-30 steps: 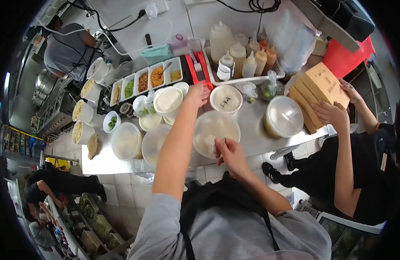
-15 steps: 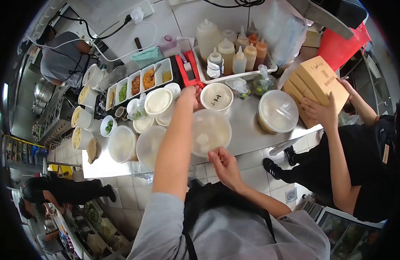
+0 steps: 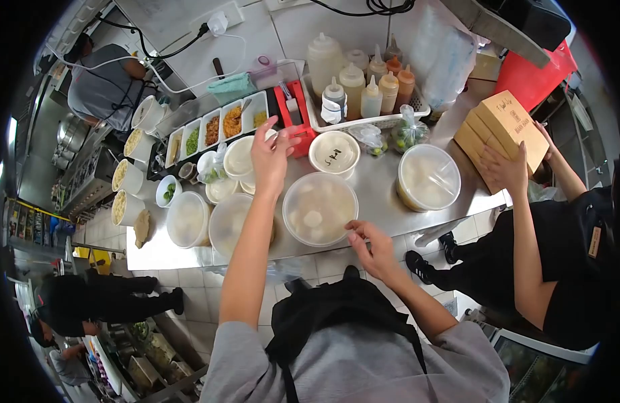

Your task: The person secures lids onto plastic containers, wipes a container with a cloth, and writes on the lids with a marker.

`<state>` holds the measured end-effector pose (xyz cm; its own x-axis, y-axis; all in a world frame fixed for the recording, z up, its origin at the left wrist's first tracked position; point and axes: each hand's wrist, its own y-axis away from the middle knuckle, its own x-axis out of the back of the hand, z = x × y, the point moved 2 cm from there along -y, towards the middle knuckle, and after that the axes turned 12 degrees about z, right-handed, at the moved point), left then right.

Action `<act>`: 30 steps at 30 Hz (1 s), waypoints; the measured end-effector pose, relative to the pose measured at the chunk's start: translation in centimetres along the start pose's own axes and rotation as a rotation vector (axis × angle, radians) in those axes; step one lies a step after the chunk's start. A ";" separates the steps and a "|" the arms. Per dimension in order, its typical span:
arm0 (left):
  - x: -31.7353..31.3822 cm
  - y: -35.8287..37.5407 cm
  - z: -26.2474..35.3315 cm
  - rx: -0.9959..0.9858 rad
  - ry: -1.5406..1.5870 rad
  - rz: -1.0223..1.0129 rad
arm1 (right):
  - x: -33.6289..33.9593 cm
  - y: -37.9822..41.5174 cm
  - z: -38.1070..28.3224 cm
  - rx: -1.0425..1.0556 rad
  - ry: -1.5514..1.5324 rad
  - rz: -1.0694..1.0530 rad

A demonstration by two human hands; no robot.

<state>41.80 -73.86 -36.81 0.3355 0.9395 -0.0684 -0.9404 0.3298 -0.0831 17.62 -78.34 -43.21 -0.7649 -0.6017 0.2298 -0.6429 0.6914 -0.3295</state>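
My left hand (image 3: 272, 160) is raised over the counter with its fingers spread and nothing in it. It overlaps the white-lidded tub (image 3: 239, 158), and its fingertips point toward the red tape dispenser (image 3: 300, 140). Below it stands a round clear-lidded container (image 3: 321, 209) with pale contents. My right hand (image 3: 377, 254) is at that container's right edge, fingers loosely bent and apart, holding nothing. Just behind sits a white tub marked "S. Roll" (image 3: 334, 153). Another cloudy lidded container (image 3: 232, 225) is partly hidden by my left forearm.
A white basket (image 3: 367, 121) of squeeze bottles stands against the wall. Left of it is a row of topping trays (image 3: 213, 127). To the right, a co-worker's hands hold brown boxes (image 3: 505, 127) beside a lidded tub (image 3: 428, 177). The steel counter's front edge faces me.
My left hand has come away from beside the red dispenser, and its fingers have spread. My right hand has shifted right. The co-worker's boxes have moved slightly right.
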 end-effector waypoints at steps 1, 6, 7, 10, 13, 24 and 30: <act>0.2 0.4 -0.2 0.003 0.004 -0.003 | 0.5 -0.5 0.2 -0.012 0.025 0.002; 1.1 2.7 -2.3 -0.025 0.126 0.074 | 2.8 -2.0 0.3 -0.052 0.037 0.033; 1.5 3.4 -2.7 -0.046 0.137 0.096 | 3.5 -2.1 0.1 -0.045 0.023 0.015; 3.0 5.6 -5.1 0.014 0.083 0.081 | 4.5 -1.5 1.6 -0.253 -0.063 -0.120; 3.9 5.8 -7.0 -0.003 0.057 0.092 | 3.9 -0.8 3.1 -0.481 -0.152 -0.236; 3.0 7.9 -10.9 0.745 0.373 -0.030 | 3.8 -0.7 7.4 -0.677 -0.185 -0.295; 3.0 8.0 -14.0 0.541 0.304 0.008 | 2.9 -0.2 8.4 -0.768 -0.196 0.003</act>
<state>36.06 -69.74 -51.62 0.2542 0.9001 -0.3539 -0.8109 0.3978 0.4293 15.87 -83.60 -50.12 -0.7916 -0.6096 0.0414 -0.5427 0.7326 0.4109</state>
